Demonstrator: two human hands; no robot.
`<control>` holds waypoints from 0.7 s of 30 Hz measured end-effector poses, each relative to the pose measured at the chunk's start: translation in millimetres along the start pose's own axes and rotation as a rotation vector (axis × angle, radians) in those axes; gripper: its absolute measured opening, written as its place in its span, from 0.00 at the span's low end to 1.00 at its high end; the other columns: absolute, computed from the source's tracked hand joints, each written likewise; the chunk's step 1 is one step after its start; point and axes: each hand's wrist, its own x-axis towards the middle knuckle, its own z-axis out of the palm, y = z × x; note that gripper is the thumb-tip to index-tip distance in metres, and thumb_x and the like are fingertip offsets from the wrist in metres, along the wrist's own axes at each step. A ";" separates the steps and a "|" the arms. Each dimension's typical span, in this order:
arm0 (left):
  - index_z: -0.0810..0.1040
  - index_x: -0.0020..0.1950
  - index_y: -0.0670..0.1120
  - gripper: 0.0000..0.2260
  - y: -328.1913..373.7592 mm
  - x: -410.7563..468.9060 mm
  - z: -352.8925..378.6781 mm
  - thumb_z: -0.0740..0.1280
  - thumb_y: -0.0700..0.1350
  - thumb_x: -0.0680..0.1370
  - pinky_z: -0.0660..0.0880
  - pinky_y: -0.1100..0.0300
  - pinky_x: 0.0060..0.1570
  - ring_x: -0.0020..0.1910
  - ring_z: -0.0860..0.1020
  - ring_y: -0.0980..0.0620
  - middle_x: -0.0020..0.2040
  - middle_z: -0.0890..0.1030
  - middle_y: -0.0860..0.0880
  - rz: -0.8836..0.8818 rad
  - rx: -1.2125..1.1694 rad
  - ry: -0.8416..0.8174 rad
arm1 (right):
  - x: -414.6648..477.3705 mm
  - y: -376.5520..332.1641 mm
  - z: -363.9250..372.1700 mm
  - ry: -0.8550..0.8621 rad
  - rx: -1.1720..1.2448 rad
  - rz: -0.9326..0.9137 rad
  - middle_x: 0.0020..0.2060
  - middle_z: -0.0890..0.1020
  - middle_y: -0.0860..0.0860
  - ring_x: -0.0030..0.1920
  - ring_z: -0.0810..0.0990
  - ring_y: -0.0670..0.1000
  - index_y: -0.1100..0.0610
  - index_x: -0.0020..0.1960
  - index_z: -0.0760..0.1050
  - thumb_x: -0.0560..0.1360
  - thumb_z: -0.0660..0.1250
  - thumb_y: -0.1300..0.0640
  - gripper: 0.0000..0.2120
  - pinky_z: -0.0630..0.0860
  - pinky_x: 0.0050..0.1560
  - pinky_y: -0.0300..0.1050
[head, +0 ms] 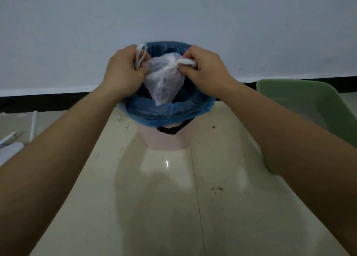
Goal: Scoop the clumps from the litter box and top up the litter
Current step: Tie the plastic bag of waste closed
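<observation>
We held the bag above the bin; left hand and right hand each pinched a handle, evidently tying it closed.

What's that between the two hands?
A small white plastic bag, gripped by the left hand and right hand above the blue-lined bin, in the head view.

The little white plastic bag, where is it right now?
In the head view, the white bag hangs centre frame, held between the left hand and right hand, above the blue-lined bin.
</observation>
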 end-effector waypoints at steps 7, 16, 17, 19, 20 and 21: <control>0.75 0.62 0.45 0.15 -12.0 -0.1 10.3 0.67 0.43 0.75 0.68 0.61 0.51 0.52 0.74 0.53 0.53 0.76 0.52 0.000 0.114 0.008 | 3.2 9.3 10.0 -0.149 -0.184 0.033 0.56 0.82 0.48 0.56 0.79 0.49 0.52 0.63 0.78 0.76 0.68 0.52 0.17 0.74 0.58 0.44; 0.70 0.68 0.44 0.20 9.5 -14.8 19.1 0.59 0.53 0.80 0.61 0.65 0.60 0.64 0.69 0.48 0.65 0.72 0.45 0.188 0.182 0.206 | -28.8 28.8 -0.3 0.308 0.074 0.039 0.60 0.75 0.48 0.61 0.73 0.44 0.56 0.68 0.73 0.82 0.60 0.52 0.17 0.71 0.63 0.40; 0.70 0.68 0.43 0.20 18.9 -17.5 22.8 0.59 0.53 0.81 0.61 0.65 0.59 0.63 0.69 0.48 0.64 0.73 0.44 0.230 0.187 0.218 | -36.9 35.8 -6.5 0.300 0.059 0.041 0.61 0.75 0.48 0.63 0.72 0.45 0.56 0.69 0.72 0.82 0.59 0.51 0.18 0.72 0.64 0.43; 0.70 0.68 0.43 0.19 41.4 -20.5 34.9 0.57 0.53 0.81 0.62 0.62 0.61 0.64 0.69 0.48 0.65 0.72 0.44 0.285 0.178 0.213 | -56.0 53.5 -23.3 0.264 0.014 0.054 0.64 0.74 0.50 0.65 0.72 0.47 0.55 0.70 0.70 0.82 0.58 0.50 0.19 0.71 0.65 0.46; 0.70 0.69 0.43 0.20 51.9 -21.1 42.1 0.57 0.53 0.82 0.64 0.59 0.64 0.66 0.68 0.48 0.67 0.71 0.44 0.304 0.173 0.200 | -65.8 62.8 -31.8 0.245 -0.024 0.063 0.65 0.74 0.51 0.66 0.71 0.49 0.55 0.71 0.69 0.82 0.58 0.50 0.19 0.70 0.65 0.46; 0.69 0.70 0.43 0.21 65.3 -21.5 51.4 0.56 0.53 0.82 0.64 0.55 0.67 0.69 0.67 0.47 0.69 0.69 0.43 0.329 0.172 0.182 | -77.3 74.1 -43.7 0.234 -0.076 0.075 0.66 0.73 0.52 0.66 0.71 0.50 0.55 0.71 0.69 0.82 0.58 0.49 0.20 0.69 0.66 0.46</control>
